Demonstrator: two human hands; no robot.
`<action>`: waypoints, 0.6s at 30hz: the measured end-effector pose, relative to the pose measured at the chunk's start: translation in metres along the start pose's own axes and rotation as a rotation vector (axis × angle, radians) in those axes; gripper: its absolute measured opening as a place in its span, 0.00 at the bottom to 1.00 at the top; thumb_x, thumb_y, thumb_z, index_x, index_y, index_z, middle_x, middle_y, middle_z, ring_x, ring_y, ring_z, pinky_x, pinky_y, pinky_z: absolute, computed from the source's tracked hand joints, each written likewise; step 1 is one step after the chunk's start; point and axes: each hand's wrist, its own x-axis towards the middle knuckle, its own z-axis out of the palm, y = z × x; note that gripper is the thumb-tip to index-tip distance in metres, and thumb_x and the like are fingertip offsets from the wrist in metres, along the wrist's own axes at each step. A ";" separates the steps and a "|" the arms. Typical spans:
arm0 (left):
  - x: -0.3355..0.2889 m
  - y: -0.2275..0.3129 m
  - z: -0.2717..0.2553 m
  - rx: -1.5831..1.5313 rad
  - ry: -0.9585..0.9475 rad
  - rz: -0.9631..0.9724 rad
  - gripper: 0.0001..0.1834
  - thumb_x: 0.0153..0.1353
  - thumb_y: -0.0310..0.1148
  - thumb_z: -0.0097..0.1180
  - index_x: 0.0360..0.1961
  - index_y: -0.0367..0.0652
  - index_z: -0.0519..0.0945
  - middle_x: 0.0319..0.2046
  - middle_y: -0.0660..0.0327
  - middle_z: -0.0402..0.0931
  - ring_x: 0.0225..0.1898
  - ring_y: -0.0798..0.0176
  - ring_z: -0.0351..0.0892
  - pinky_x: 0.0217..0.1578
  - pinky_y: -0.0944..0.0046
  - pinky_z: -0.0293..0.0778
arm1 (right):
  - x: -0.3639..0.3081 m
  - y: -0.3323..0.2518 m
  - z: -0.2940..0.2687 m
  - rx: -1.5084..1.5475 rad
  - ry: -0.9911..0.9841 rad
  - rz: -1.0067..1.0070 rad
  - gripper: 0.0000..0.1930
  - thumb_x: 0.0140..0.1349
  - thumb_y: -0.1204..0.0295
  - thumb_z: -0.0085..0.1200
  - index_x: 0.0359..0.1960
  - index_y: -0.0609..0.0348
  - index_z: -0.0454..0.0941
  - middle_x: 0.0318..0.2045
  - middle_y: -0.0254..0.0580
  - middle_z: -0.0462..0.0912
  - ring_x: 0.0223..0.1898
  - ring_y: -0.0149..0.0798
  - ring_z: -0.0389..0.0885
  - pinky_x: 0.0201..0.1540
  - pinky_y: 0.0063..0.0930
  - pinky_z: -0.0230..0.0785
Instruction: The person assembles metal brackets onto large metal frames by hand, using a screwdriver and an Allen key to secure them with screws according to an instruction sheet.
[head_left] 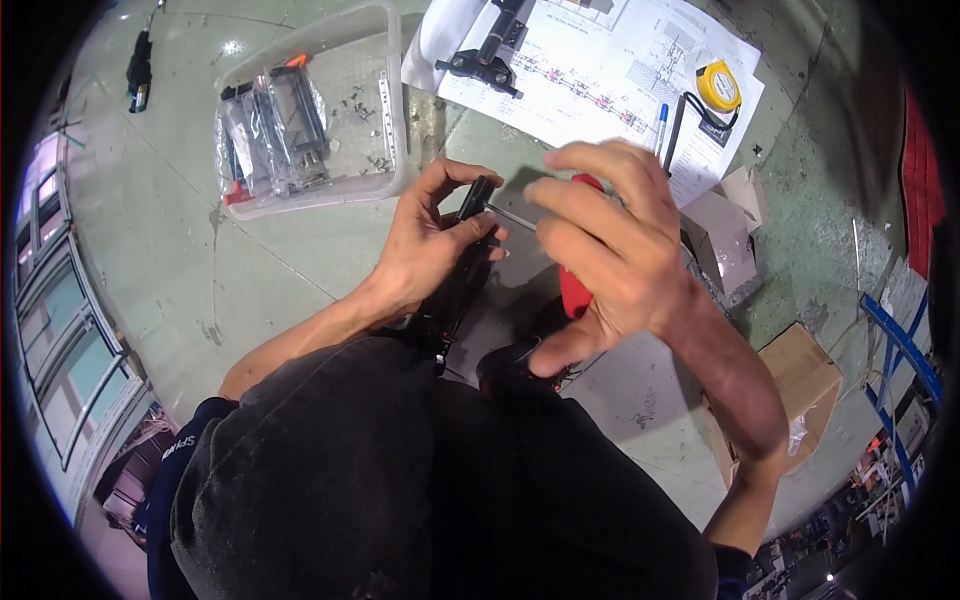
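My left hand (425, 235) is closed around a black elongated part (478, 197), its thumb pressed along the near side. The lower end of this part runs down towards my lap and blends with the dark clothing. A thin metal shaft reaches from the upper end of the part to a red T-shaped handle (574, 296), so it looks like a T-handle driver. Loosely curled about that handle is my right hand (620, 245), fingers spaced and thumb low. The hand covers most of the handle, and the tip's exact seat cannot be seen.
At the upper left a clear plastic bin (395, 100) holds bagged parts and small hardware. Drawing sheets (560, 100) carry a black bracket assembly (490, 60), a yellow tape measure (718, 87) and a blue pen (661, 128). Cardboard boxes (722, 235) sit right; blue metal bars (905, 350) stand beyond.
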 end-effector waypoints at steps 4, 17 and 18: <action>0.000 -0.009 -0.001 -0.055 0.013 -0.062 0.15 0.61 0.14 0.50 0.48 0.37 0.70 0.51 0.57 0.69 0.36 0.64 0.80 0.35 0.67 0.83 | 0.006 -0.006 0.003 0.376 -0.053 0.737 0.41 0.55 0.30 0.44 0.20 0.66 0.75 0.26 0.42 0.75 0.37 0.46 0.76 0.40 0.36 0.66; 0.004 -0.012 -0.005 -0.067 0.081 -0.080 0.15 0.61 0.14 0.49 0.48 0.37 0.71 0.52 0.58 0.70 0.35 0.66 0.80 0.33 0.68 0.82 | 0.012 -0.009 -0.014 0.788 -0.491 1.444 0.28 0.63 0.52 0.55 0.49 0.69 0.74 0.36 0.51 0.80 0.46 0.49 0.78 0.52 0.42 0.71; 0.004 -0.011 -0.004 -0.068 0.086 -0.080 0.15 0.61 0.14 0.49 0.48 0.37 0.71 0.52 0.58 0.70 0.35 0.66 0.80 0.33 0.68 0.82 | 0.001 -0.012 -0.008 1.003 -0.356 1.458 0.30 0.67 0.51 0.48 0.55 0.71 0.69 0.31 0.52 0.81 0.39 0.48 0.81 0.44 0.38 0.75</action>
